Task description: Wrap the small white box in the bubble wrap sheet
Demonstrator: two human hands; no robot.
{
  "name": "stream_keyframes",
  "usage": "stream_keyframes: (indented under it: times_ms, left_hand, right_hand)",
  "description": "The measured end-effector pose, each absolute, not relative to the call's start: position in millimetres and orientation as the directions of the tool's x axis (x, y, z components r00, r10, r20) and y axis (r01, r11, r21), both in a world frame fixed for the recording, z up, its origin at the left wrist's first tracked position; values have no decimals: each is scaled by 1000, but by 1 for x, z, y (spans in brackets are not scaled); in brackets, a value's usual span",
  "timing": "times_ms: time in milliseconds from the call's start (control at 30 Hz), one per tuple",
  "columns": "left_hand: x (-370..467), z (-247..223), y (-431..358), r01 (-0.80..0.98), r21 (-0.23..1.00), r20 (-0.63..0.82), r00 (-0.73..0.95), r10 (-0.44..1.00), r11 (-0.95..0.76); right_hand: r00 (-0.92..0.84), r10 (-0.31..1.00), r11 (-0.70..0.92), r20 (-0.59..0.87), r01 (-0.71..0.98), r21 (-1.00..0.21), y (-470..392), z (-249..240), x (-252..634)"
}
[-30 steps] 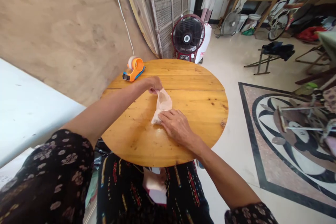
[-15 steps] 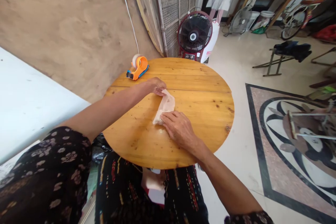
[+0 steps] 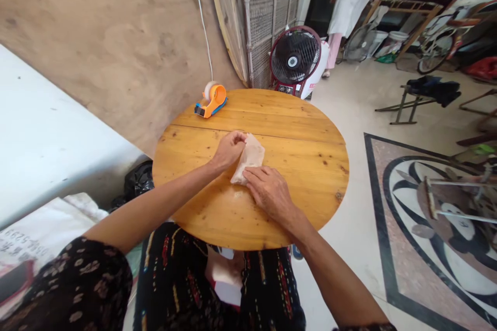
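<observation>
Round wooden surface [image 3: 303, 165] carries, near its far left edge, an orange tape dispenser [image 3: 213, 107] loaded with a tape roll [image 3: 209, 91]. One pale packet [image 3: 253, 154] lies at surface centre; I cannot tell its contents. My left hand [image 3: 230, 148] pinches its far end; my right hand [image 3: 268, 187] rests palm down on the near end, fingers extended.
</observation>
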State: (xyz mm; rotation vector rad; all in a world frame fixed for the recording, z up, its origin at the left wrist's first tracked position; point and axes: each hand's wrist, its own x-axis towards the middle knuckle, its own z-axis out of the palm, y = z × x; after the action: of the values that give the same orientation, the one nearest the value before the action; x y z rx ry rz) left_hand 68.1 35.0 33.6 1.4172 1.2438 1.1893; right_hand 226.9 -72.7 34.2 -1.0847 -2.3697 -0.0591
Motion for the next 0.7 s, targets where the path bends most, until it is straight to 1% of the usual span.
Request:
stream_keyframes:
  times_ms: [67,133,200,267,333,400,433,500,600,700]
  left_hand:
    - [64,27,28,144,968,196,61,979,-203]
    - [62,24,25,163,964,192,109,975,-208]
    - [63,24,26,221,951,170,205,964,-215]
    - [66,27,29,291,913,196,303,933,-286]
    - [69,29,34,354,849,250,385,888,-393]
    - [71,29,37,401,793,274,436,857,-458]
    - [71,28,38,410,786,273,443,854,-463]
    - [70,26,39,370,829,253,418,872,-418]
    - [69,28,36,216,939,188,322,928,-266]
    - [72,35,33,124,983,106,209,972,-134]
  right_hand:
    - [-534,694,674,482,718,-174,-73,34,226]
    - [-534,696,671,479,721,-172,-73,34,226]
    - [-536,697,671,477,722,-169,-73,34,225]
    - [-532,697,671,481,721,-173,-73,34,225]
    - [-526,698,669,486,721,-181,-73,33,225]
    - [-523,696,671,492,718,-185,-73,32,225]
    - [-522,696,671,494,717,-188,-73,31,225]
    - [-516,699,668,495,719,-193,-73,31,225]
    - [-506,706,661,496,722,-204,-73,30,225]
    - [-503,707,661,497,720,-212,-72,30,225]
